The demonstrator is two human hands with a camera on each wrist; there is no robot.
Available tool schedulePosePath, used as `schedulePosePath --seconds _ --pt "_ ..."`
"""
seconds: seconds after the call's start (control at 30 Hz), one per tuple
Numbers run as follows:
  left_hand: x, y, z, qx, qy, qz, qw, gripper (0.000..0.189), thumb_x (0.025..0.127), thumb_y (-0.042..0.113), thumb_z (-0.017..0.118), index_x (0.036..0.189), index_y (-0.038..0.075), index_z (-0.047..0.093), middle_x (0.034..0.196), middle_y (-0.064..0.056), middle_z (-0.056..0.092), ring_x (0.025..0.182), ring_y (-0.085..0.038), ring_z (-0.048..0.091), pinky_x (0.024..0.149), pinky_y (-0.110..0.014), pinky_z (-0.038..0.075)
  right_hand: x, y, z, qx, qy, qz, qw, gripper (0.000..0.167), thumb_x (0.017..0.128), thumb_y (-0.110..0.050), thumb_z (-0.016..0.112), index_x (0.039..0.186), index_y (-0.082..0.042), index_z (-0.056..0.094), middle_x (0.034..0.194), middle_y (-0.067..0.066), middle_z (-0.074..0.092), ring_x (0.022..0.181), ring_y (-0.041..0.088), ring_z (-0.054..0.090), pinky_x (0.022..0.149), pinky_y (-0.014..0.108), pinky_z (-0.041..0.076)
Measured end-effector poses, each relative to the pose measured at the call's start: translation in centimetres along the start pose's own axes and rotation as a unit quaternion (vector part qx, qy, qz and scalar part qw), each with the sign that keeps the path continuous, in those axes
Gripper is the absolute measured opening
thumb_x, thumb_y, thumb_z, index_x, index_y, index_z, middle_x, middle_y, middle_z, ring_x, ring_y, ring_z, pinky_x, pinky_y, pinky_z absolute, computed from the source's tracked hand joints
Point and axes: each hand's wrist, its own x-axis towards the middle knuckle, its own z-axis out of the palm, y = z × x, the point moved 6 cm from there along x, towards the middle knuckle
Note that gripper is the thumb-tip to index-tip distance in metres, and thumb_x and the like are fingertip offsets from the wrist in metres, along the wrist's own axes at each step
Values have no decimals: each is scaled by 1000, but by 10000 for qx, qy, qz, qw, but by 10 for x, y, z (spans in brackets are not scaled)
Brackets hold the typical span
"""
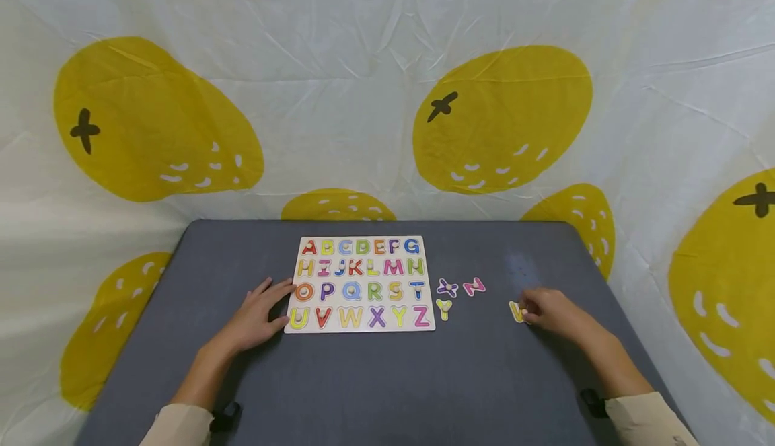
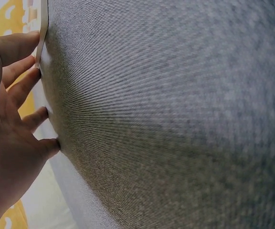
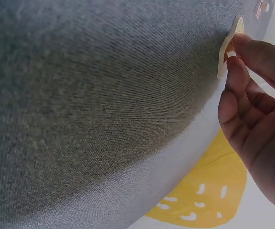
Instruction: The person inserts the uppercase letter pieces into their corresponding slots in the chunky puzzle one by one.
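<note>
A wooden alphabet puzzle board (image 1: 357, 331) lies flat on the table, and knobs show on most of its colourful letters. Along its left edge rests my left hand (image 1: 257, 317), fingers spread and fairly straight; in the left wrist view, the thumb and fingertips touch the board's rim (image 2: 44, 19). To the right, my right hand (image 1: 554, 310) pinches the knob of a yellow-edged letter W piece (image 1: 517, 311) between thumb and forefinger. That piece (image 3: 222, 59) is seen edge-on in the right wrist view, at or near the tabletop; I cannot tell whether it touches.
Beside the board's right edge lie a purple X piece (image 1: 447, 288), a pink Z piece (image 1: 474, 287) and a yellow Y piece (image 1: 444, 309). The dark grey table (image 1: 387, 385) backs onto a white cloth (image 1: 345, 123) with large yellow fruit prints.
</note>
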Motion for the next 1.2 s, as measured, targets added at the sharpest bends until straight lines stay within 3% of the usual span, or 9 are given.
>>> schedulePosePath --seconds 0.53,0.73,0.93,1.2 --pt "-1 3 -4 29 -28 44 10000 63 92 11 75 151 7 52 160 -18 45 150 -55 25 110 -85 14 9 -11 -12 -73 50 155 9998 13 86 -3 79 86 -12 69 77 -10 63 70 2 55 62 27 51" --pt "0 2 -3 56 -69 29 10000 64 92 11 74 152 7 51 160 -18 44 151 -55 24 110 -85 14 19 -27 -23 -113 290 98 9995 13 85 -3 80 86 -11 70 77 -10 62 69 3 55 63 27 51" --pt "0 1 -2 42 -52 48 10000 64 92 11 74 152 8 51 161 -18 44 151 -55 24 110 -85 14 33 -47 -25 -32 267 47 9996 9 87 -5 79 91 -9 73 81 -7 65 72 4 58 65 26 53" --pt "1 3 -3 46 -16 25 10000 65 92 12 75 152 8 51 161 -18 44 151 -55 25 111 -85 14 58 -79 -22 111 359 -392 9985 10 87 -5 80 92 -8 72 82 -4 64 72 6 58 64 25 53"
